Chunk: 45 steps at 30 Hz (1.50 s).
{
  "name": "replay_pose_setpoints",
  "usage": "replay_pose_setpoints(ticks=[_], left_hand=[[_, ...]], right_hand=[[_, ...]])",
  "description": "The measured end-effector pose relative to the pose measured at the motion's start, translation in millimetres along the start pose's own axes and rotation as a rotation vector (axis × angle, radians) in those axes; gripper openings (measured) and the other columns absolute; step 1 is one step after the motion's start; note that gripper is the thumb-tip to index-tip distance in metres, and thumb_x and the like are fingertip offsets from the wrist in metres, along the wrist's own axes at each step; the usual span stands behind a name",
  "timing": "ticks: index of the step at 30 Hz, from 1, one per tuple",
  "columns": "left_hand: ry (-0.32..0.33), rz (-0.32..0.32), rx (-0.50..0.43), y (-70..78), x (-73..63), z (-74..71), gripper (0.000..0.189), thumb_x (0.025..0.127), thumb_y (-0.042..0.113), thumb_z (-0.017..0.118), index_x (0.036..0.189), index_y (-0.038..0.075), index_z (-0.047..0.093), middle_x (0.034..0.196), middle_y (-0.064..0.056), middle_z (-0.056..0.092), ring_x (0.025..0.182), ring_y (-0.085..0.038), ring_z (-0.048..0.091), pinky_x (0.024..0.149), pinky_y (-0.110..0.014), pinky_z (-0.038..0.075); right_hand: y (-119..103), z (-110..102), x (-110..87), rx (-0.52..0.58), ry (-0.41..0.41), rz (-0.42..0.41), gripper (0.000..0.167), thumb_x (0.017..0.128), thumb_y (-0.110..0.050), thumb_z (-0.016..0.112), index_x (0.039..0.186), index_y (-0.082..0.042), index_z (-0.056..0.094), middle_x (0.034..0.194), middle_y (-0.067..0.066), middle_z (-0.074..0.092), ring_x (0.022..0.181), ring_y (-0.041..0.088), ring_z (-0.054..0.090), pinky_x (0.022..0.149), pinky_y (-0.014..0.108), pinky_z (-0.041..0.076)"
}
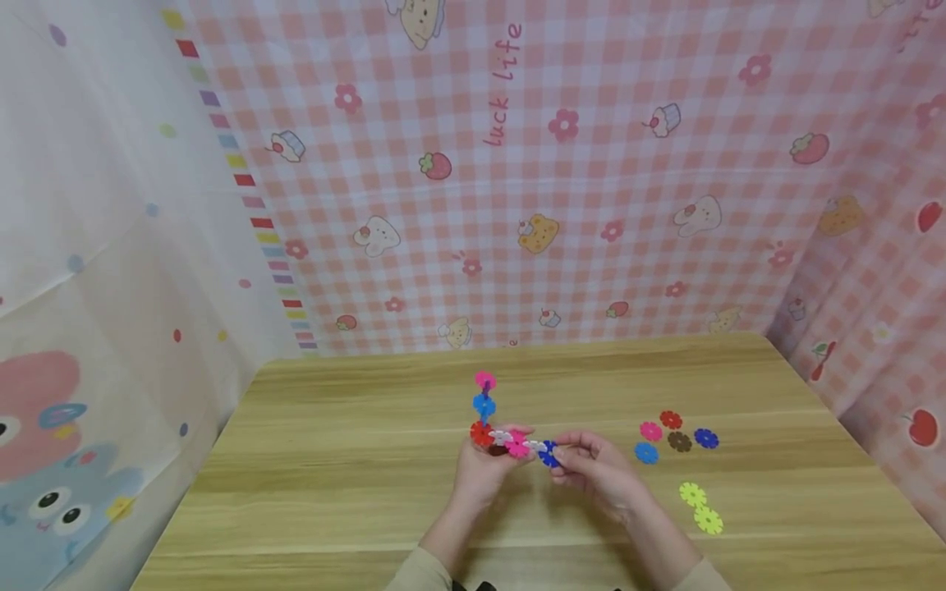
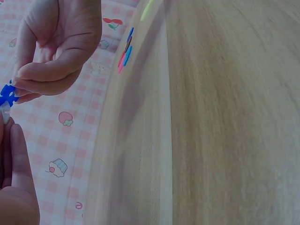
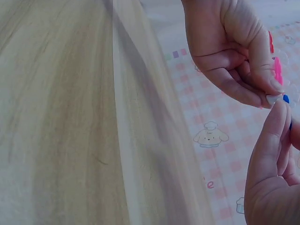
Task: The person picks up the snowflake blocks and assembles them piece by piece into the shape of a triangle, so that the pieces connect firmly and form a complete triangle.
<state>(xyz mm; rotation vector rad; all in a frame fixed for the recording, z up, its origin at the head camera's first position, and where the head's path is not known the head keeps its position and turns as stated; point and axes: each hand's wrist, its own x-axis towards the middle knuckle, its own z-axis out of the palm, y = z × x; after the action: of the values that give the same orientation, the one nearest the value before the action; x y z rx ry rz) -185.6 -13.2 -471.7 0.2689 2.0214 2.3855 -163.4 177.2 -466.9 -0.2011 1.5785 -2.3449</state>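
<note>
A chain of joined plastic snowflake discs is held up over the table between both hands. My left hand [image 1: 480, 474] grips it near the pink disc [image 1: 517, 445], with a red disc [image 1: 481, 433] and a light blue disc [image 1: 484, 405] rising above that hand to another pink disc [image 1: 485, 380] at the top. White discs sit on either side of the middle pink one. At the right end, my right hand [image 1: 597, 468] pinches a dark blue disc [image 1: 548, 454] between thumb and fingers. In the left wrist view this blue disc [image 2: 8, 95] meets a whitish disc.
Loose discs lie on the wooden table [image 1: 332, 492] to the right: red [image 1: 671, 419], pink [image 1: 650, 431], light blue [image 1: 646, 452], brown [image 1: 679, 442] and dark blue [image 1: 706, 438]. Two yellow discs [image 1: 693, 494] lie nearer the front. A checked cloth [image 1: 458, 205] hangs behind the table.
</note>
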Motion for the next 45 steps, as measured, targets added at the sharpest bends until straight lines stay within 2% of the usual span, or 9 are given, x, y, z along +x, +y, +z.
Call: replay_pose_setpoints(ticks=[3,8,15,21,26,34,38,42,45], left_hand=[[-0.004,0.003,-0.002,0.0,0.5,-0.3,0.029,0.074,-0.013,0.077,0.102,-0.011,0.071,0.101,-0.024,0.071,0.081,-0.01,0.068,0.075,-0.024,0.056],[-0.006,-0.007,-0.009,-1.3,-0.2,-2.1,0.029,0.075,-0.012,0.077,0.104,-0.011,0.07,0.097,-0.015,0.074,0.081,-0.01,0.067,0.075,-0.024,0.056],[-0.078,-0.008,-0.03,-2.3,0.6,-7.0,0.036,0.075,-0.013,0.076,0.11,-0.012,0.067,0.1,-0.011,0.074,0.083,-0.01,0.068,0.075,-0.022,0.054],[-0.197,0.017,0.026,0.1,0.2,-11.0,0.043,0.074,-0.011,0.079,0.116,-0.009,0.067,0.11,-0.022,0.07,0.093,-0.014,0.07,0.083,-0.027,0.055],[-0.27,0.038,0.047,1.8,0.4,-10.7,0.045,0.076,-0.009,0.079,0.118,-0.01,0.065,0.116,-0.03,0.064,0.1,-0.016,0.069,0.087,-0.029,0.055],[-0.256,0.062,0.107,0.6,1.1,-10.3,0.039,0.075,-0.006,0.082,0.112,-0.007,0.07,0.108,-0.019,0.071,0.095,-0.013,0.069,0.084,-0.027,0.055],[-0.225,0.048,0.129,0.4,1.0,-11.4,0.038,0.074,-0.004,0.083,0.111,-0.003,0.072,0.106,-0.015,0.073,0.094,-0.013,0.069,0.084,-0.026,0.054],[-0.208,0.047,0.154,0.6,1.7,-14.6,0.038,0.074,-0.001,0.084,0.11,-0.002,0.073,0.105,-0.012,0.073,0.095,-0.014,0.069,0.084,-0.026,0.054],[-0.199,0.038,0.158,1.9,2.1,-16.9,0.038,0.073,0.002,0.086,0.109,0.0,0.074,0.105,-0.01,0.074,0.098,-0.017,0.069,0.085,-0.027,0.054]], right_hand=[[0,0,0.2,0.003,0.008,0.005,0.016,0.094,0.006,0.057,0.109,0.002,0.056,0.092,0.006,0.066,0.078,0.012,0.066,0.076,0.024,0.057],[0,-1,-0.2,-0.006,0.012,0.005,0.015,0.095,0.004,0.058,0.108,0.0,0.058,0.092,0.005,0.066,0.078,0.011,0.064,0.076,0.023,0.056],[1,-2,0.5,0.013,-0.005,-0.003,0.014,0.095,0.003,0.059,0.108,-0.001,0.057,0.092,0.003,0.066,0.078,0.009,0.063,0.074,0.02,0.055],[4,-3,2.6,0.047,-0.064,-0.001,0.014,0.095,0.003,0.057,0.108,-0.002,0.054,0.09,0.0,0.067,0.077,0.007,0.063,0.072,0.018,0.054],[6,-1,4.1,0.065,-0.056,0.011,0.013,0.095,0.001,0.06,0.104,-0.004,0.052,0.086,-0.001,0.067,0.075,0.007,0.063,0.071,0.018,0.054],[7,0,4.6,0.071,-0.025,0.015,0.013,0.095,0.002,0.061,0.098,-0.007,0.052,0.082,-0.002,0.066,0.073,0.007,0.063,0.069,0.018,0.054],[7,-5,1.7,-0.053,0.032,0.01,0.014,0.095,-0.002,0.062,0.106,-0.001,0.054,0.087,0.0,0.066,0.081,0.011,0.064,0.078,0.023,0.055],[4,-20,-5.9,-0.237,0.107,0.017,0.03,0.093,-0.006,0.065,0.115,0.01,0.052,0.093,0.002,0.068,0.088,0.016,0.065,0.083,0.029,0.055],[-2,-36,-15.0,-0.337,0.121,0.027,0.039,0.093,-0.009,0.067,0.119,0.014,0.05,0.097,0.004,0.068,0.09,0.017,0.064,0.082,0.029,0.055]])
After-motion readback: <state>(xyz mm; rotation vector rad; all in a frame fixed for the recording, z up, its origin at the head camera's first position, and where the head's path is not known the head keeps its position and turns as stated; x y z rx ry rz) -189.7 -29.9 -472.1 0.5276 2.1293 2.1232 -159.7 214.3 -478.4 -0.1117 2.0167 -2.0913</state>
